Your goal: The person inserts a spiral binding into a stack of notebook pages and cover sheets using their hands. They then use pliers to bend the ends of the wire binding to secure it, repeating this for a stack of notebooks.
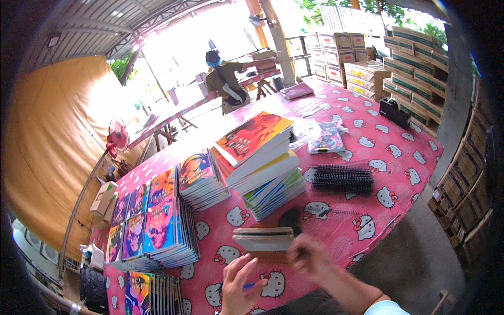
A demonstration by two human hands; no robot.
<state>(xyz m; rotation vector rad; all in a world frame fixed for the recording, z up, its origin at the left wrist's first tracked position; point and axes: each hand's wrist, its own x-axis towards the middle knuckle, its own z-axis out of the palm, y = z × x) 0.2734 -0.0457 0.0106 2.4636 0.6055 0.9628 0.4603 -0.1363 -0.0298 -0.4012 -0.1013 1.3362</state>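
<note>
1. Right hand (310, 257) is blurred at the right end of a thin stack of books (264, 239) lying flat at the near table edge; it seems to press the stack's side, but I cannot tell whether the fingers are closed on it.
2. Left hand (237, 281) hovers just below the stack, fingers spread apart, with something blue, perhaps a pen (248, 286), beneath them.
3. The stack sits squarely between both hands on the pink patterned tablecloth (367, 210), within easy reach.
4. Behind it, tall piles of colourful books (257, 157) lean in fanned rows, spines together.
5. A black bristly comb-like bundle (341, 179) lies to the right, apart.
</note>
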